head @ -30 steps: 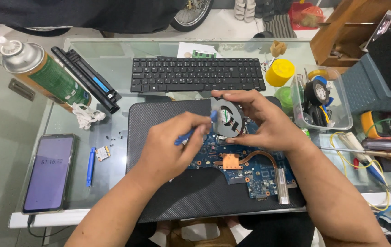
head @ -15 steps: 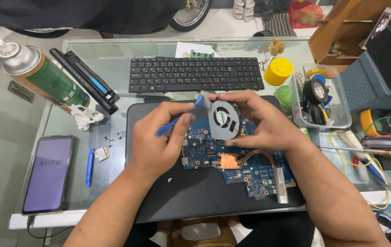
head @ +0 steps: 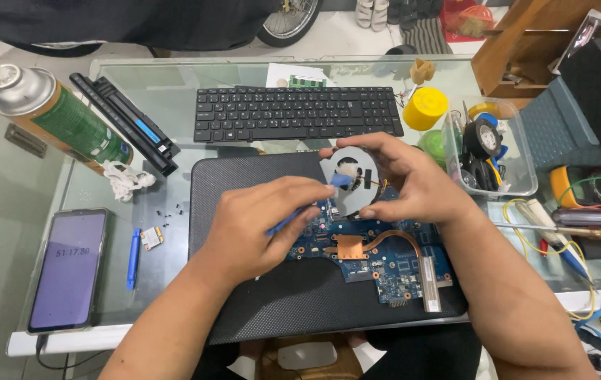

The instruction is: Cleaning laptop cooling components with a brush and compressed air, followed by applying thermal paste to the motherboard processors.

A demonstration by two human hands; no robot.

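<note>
- Left hand (head: 262, 225): fingers curled shut around a slim blue plastic tool (head: 314, 200), whose tip pointed toward two o'clock and met the hub of the fan.
- Right hand (head: 406, 186): fingers clasped over the rim of a round black laptop cooling fan (head: 346, 176), thumb at the fan's lower edge, fingertips at its upper edge; the fan was tilted up off the board.
- Blue laptop motherboard (head: 385, 264): lay at the centre of the scene, at six o'clock of the fan, with a copper heat pipe and square copper plate (head: 350, 246) across it.
- Black textured laptop shell (head: 258, 176): lay flat under the motherboard, on the glass table (head: 174, 91).
- Black detached keyboard (head: 293, 112): at twelve o'clock of the hands, lying level.
- Long black battery pack (head: 124, 123): at ten o'clock, angled, beside a green spray can with silver cap (head: 54, 112).
- Dark smartphone with lit purple screen (head: 68, 271): at nine o'clock, near the table's edge.
- Small blue pen-like tool (head: 132, 257): just right of the phone, with a small white-labelled card (head: 150, 238) and loose screws near it.
- Yellow cylindrical cap (head: 425, 108): at one o'clock, next to a clear plastic tub (head: 519, 186) holding black tape and tools.
- Yellow multimeter with leads (head: 589, 186): at three o'clock, well apart from the hands.
</note>
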